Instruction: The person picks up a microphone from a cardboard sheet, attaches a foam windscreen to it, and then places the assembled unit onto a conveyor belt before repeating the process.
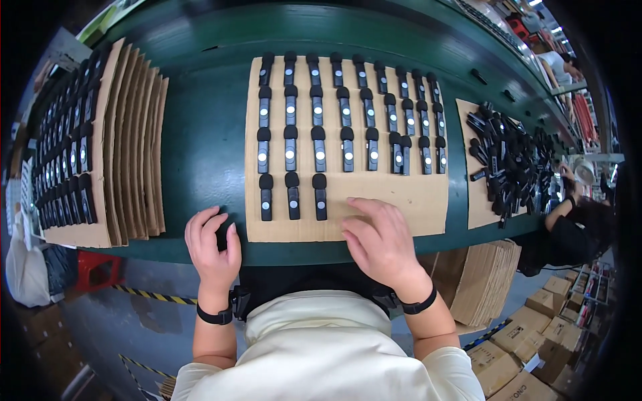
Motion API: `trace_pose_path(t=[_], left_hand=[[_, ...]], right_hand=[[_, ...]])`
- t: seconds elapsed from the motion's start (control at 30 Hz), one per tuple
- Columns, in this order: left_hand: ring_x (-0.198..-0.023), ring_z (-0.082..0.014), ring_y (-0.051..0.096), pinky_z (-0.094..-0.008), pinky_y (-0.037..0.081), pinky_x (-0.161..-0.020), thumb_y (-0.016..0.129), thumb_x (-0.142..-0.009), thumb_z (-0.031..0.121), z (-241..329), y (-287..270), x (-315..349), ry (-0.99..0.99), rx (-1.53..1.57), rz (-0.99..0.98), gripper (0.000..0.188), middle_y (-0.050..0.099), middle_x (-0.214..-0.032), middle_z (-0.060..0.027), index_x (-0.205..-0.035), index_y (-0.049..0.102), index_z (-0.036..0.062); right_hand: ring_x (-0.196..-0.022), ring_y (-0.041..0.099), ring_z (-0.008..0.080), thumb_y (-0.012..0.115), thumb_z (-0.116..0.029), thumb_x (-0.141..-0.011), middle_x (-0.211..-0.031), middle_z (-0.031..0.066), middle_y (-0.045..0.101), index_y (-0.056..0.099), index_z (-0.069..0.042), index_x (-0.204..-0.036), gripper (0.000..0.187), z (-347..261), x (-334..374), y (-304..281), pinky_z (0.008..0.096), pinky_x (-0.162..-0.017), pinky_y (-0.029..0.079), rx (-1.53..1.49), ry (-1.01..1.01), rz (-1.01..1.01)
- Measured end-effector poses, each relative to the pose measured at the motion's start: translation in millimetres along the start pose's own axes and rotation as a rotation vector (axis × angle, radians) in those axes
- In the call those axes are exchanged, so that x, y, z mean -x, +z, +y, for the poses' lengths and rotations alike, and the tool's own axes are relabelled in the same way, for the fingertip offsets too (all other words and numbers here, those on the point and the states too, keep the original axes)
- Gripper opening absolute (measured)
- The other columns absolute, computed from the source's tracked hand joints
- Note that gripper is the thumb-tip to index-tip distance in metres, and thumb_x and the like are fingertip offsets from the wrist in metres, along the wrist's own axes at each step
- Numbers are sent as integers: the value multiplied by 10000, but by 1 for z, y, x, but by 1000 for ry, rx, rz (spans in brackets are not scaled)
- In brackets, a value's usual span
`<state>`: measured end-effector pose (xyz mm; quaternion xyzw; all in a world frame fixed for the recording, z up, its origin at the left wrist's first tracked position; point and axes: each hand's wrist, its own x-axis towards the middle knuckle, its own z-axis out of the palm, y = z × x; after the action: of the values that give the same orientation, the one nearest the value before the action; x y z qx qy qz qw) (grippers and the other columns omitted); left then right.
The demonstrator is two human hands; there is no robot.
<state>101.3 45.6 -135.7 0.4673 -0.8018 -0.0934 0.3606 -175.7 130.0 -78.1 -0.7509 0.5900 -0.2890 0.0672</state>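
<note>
A brown cardboard sheet point(408, 200) lies on the green table point(200, 154), carrying rows of small black clip devices point(318, 144), each with a round foam tip and a white dot. My left hand point(212, 247) curls at the table's near edge just left of the sheet, over something small and dark that is mostly hidden. My right hand point(381, 240) rests palm down on the sheet's bare near part, fingers together, to the right of the short front row of three devices point(293, 195).
A fanned stack of cardboard sheets point(130, 147) with more devices point(67, 160) sits at the left. A loose heap of black devices point(511, 160) lies on another sheet at the right. Another person's arm point(568, 220) is at the far right. Cardboard boxes point(528, 347) stand on the floor.
</note>
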Motion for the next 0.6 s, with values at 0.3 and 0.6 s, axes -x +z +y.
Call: trace_pose_path(t=[0.3,0.6], left_hand=[[-1027,-360,578,-422,455,-925,631,-820,-33,3,-3,4,14,-58,-3,203,610,-1106,-171,-1020,607,-6],[-1031,-369,571,-432,447,-930,618,-832,-18,8,-2,-1,2,-95,-30,193,606,-1102,-177,-1023,601,-6]], right_hand=[[-1029,598,369,701,1,-746,-1176,154,600,625,-53,-1029,298,61,18,-91,423,-863,490,130,112,126],[-1017,596,289,667,-2,-813,-1125,145,587,599,-11,-1062,259,194,-38,-152,340,-867,494,225,304,187]])
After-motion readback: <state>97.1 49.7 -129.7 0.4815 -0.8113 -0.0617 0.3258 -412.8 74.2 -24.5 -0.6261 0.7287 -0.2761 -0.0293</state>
